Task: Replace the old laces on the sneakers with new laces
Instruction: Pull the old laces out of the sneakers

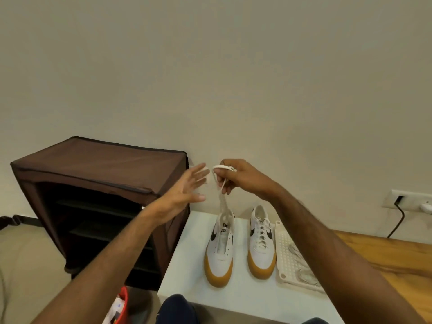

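Lace hangs from gripping right hand above unlaced sneaker; left hand splayed, released.

two sneakers stand side by side on a low table, toes toward the person: the left sneaker at 9 o'clock of the right sneaker. a tray holding laces lies just beside the right sneaker at 3 o'clock. a shoe rack stands on the floor at 9 o'clock of the table. a wall socket sits at 2 o'clock
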Motion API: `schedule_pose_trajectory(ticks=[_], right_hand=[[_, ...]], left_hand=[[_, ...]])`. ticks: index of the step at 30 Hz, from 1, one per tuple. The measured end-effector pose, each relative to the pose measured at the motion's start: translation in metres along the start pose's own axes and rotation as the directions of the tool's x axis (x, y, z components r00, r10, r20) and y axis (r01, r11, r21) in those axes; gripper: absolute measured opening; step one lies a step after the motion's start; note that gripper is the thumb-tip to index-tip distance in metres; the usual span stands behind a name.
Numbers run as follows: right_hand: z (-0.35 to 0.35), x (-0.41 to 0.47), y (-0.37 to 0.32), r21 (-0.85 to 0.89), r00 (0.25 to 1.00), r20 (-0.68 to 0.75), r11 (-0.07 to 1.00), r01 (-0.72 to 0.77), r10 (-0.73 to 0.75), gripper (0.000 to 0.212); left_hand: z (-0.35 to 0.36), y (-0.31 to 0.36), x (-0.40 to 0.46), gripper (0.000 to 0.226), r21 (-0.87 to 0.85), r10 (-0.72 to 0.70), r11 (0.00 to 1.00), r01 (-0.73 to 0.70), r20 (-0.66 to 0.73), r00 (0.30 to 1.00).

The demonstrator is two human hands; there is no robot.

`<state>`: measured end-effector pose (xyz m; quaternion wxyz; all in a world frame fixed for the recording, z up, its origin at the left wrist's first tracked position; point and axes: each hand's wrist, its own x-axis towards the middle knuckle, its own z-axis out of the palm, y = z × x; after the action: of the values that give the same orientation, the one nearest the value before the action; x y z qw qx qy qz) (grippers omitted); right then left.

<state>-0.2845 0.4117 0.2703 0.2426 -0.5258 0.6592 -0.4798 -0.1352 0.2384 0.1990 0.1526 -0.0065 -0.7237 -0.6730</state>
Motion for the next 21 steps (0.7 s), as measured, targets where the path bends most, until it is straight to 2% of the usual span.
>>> schedule_pose_trajectory(ticks=[1, 3, 6, 7, 10, 13, 16, 19, 21], right_hand=[[0.003, 0.007, -0.008, 0.04, 1.0, 0.004, 0.999, 0.012, -0.012, 0.022], [0.012, 0.02, -0.022, 0.054, 0.999, 0.013, 0.998, 0.038, -0.039, 0.021], [0.022, 0.037, -0.04, 0.041, 0.999, 0.018, 0.998, 0.048, -0.049, 0.021], [0.022, 0.042, -0.044, 0.039, 0.998, -0.001, 0.998, 0.056, -0.056, 0.018], [0.019, 0.05, -0.04, 0.116, 0.989, -0.14, 0.992, 0.055, -0.038, 0.014], [0.026, 0.051, -0.016, 0.33, 0.979, -0.196, 0.944, 0.016, 0.052, 0.012], [0.062, 0.052, 0.007, 0.505, 0.973, -0.16, 0.86, -0.065, 0.168, 0.014], [0.113, 0.055, 0.026, 0.549, 0.966, -0.05, 0.815, -0.185, 0.253, 0.02], [0.144, 0.058, 0.036, 0.54, 0.959, 0.038, 0.801, -0.257, 0.281, 0.018]], left_hand=[[0.011, 0.0, 0.002, 0.097, -0.037, 0.02, 0.999, -0.018, 0.042, 0.999], [0.032, 0.003, 0.006, 0.087, 0.002, 0.035, 0.999, -0.035, -0.002, 0.999], [0.05, 0.004, 0.01, 0.036, 0.067, 0.064, 0.996, -0.055, -0.14, 0.988], [0.05, 0.002, 0.007, 0.028, 0.044, 0.078, 0.996, -0.072, -0.178, 0.981], [0.033, -0.005, -0.003, 0.032, -0.165, 0.061, 0.979, -0.12, -0.325, 0.944], [0.013, -0.002, -0.016, 0.027, -0.413, 0.003, 0.878, -0.242, -0.501, 0.865], [-0.006, 0.002, -0.024, 0.029, -0.491, -0.046, 0.791, -0.365, -0.643, 0.764], [-0.021, 0.006, -0.03, 0.031, -0.474, -0.077, 0.769, -0.429, -0.735, 0.674], [-0.031, 0.009, -0.035, 0.031, -0.482, -0.11, 0.768, -0.422, -0.748, 0.654]])
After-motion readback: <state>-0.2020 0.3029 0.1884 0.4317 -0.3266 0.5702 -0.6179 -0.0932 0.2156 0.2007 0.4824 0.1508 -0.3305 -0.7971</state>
